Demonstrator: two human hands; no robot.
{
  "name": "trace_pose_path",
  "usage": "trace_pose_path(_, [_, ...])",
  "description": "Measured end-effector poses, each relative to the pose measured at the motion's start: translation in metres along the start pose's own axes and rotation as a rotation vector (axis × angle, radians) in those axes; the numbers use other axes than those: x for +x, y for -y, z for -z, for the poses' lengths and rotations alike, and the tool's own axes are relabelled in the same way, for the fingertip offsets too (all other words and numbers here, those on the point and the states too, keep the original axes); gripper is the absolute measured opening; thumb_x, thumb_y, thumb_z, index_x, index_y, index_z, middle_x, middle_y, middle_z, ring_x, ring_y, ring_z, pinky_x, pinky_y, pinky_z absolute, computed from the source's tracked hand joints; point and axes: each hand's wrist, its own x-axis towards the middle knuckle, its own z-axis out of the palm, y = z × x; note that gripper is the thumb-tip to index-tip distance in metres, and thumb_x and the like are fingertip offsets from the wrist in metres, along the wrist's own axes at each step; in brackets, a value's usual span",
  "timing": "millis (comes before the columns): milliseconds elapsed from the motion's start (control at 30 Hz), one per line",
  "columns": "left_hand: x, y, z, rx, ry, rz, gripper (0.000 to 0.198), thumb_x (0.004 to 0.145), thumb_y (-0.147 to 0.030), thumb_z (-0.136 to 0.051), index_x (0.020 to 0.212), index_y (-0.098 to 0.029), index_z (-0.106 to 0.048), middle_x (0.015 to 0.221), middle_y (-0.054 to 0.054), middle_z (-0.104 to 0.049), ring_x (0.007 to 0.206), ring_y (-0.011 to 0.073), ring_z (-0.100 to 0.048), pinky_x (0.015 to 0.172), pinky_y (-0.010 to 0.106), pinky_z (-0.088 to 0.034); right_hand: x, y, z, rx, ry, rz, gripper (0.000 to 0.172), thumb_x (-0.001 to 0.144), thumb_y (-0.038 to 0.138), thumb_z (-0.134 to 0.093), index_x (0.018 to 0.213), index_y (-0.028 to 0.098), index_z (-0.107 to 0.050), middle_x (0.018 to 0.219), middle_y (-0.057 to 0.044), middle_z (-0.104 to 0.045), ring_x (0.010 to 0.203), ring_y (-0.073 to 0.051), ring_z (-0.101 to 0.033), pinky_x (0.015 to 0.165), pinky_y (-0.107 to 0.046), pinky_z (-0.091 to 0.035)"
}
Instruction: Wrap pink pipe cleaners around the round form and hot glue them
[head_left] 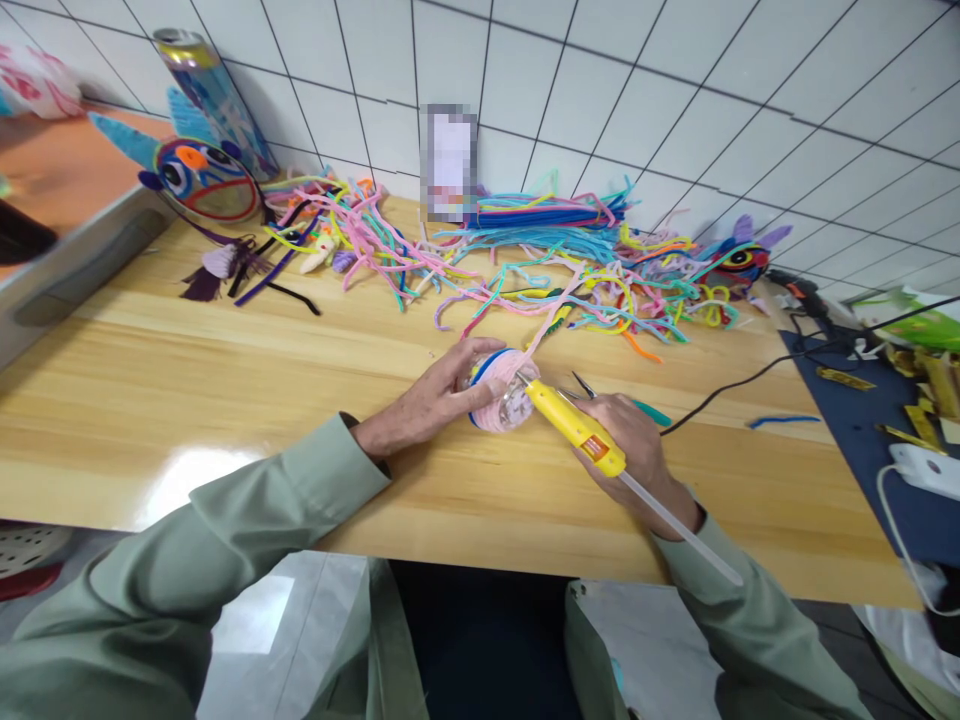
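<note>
At ten o'clock, a tall blue drink can (227,105) with a yellow upper band stands near the white tiled wall (675,130); farther out, a pink-and-white plastic bag (37,80) sits. At three o'clock, a white power strip (930,470) lies on a dark-blue surface (859,425).

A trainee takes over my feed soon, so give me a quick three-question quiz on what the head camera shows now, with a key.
1. What does the right hand hold?
A) a drinks can
B) a yellow glue gun
C) a phone

2. True or false: the left hand is well apart from the wrapped piece.

3. Fill in the blank: the short strip lying alone on the table, to the right of the right hand, is ____.

Key:
1. B. Its nozzle is at the piece's pink wrapping.
2. False. The left hand grips the piece.
3. Blue.
</note>
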Motion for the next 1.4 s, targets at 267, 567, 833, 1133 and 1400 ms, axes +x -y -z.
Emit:
trace_pose_path(267, [0.0006, -0.0008, 0.0003, 0.017, -0.002, -0.032, 0.057, 0.105, -0.059, -0.068, 0.149, -0.024, -0.061, 0.149, 0.011, -0.066, 0.141, 0.0318, -0.061, 0.126, 0.049, -0.047, -0.0024, 0.0003, -0.0021, 0.010, 0.015, 0.001, 0.022, 0.107, 0.029, -0.059, 0.125, 0.022, -0.070, 0.095, -0.007, -0.081, 0.080, -0.025, -0.075, 0.072, -0.038, -0.055])
trace_pose_path(567, [0.0001, -0.0001, 0.0010, 0.005, 0.001, -0.008, 0.058, 0.105, -0.059, -0.068, 0.151, -0.025, -0.060, 0.152, 0.011, -0.064, 0.143, 0.0324, -0.060, 0.127, 0.049, -0.047, 0.0011, 0.0024, -0.0007, 0.004, -0.001, 0.014, 0.023, 0.113, 0.034, -0.056, 0.124, 0.020, -0.070, 0.095, -0.008, -0.080, 0.081, -0.024, -0.075, 0.071, -0.038, -0.055])
trace_pose_path(833, [0.0007, 0.0018, 0.0007, -0.001, -0.002, -0.018, 0.056, 0.105, -0.057, -0.069, 0.150, -0.025, -0.060, 0.151, 0.011, -0.065, 0.143, 0.0321, -0.060, 0.128, 0.049, -0.045, 0.0049, 0.0049, -0.0011, 0.012, -0.029, 0.041, 0.020, 0.113, 0.031, -0.055, 0.124, 0.020, -0.067, 0.092, -0.007, -0.079, 0.078, -0.023, -0.073, 0.069, -0.038, -0.053])
trace_pose_path(1133, [0.0000, 0.0032, 0.0011, -0.014, -0.007, -0.009, 0.058, 0.105, -0.055, -0.070, 0.152, -0.023, -0.058, 0.151, 0.012, -0.064, 0.140, 0.0317, -0.061, 0.123, 0.047, -0.050, 0.0025, 0.0042, -0.0024, 0.014, -0.038, 0.003, 0.022, 0.109, 0.026, -0.059, 0.128, 0.020, -0.069, 0.095, -0.007, -0.079, 0.082, -0.025, -0.074, 0.071, -0.039, -0.055])
trace_pose_path(1400, [0.0004, 0.0040, 0.0009, -0.016, -0.003, -0.011, 0.056, 0.106, -0.055, -0.069, 0.151, -0.024, -0.058, 0.151, 0.011, -0.065, 0.140, 0.0307, -0.062, 0.124, 0.048, -0.049, 0.0023, 0.0033, -0.0029, 0.003, -0.035, -0.008, 0.023, 0.108, 0.024, -0.060, 0.130, 0.021, -0.067, 0.101, -0.009, -0.081, 0.086, -0.026, -0.076, 0.072, -0.040, -0.056])
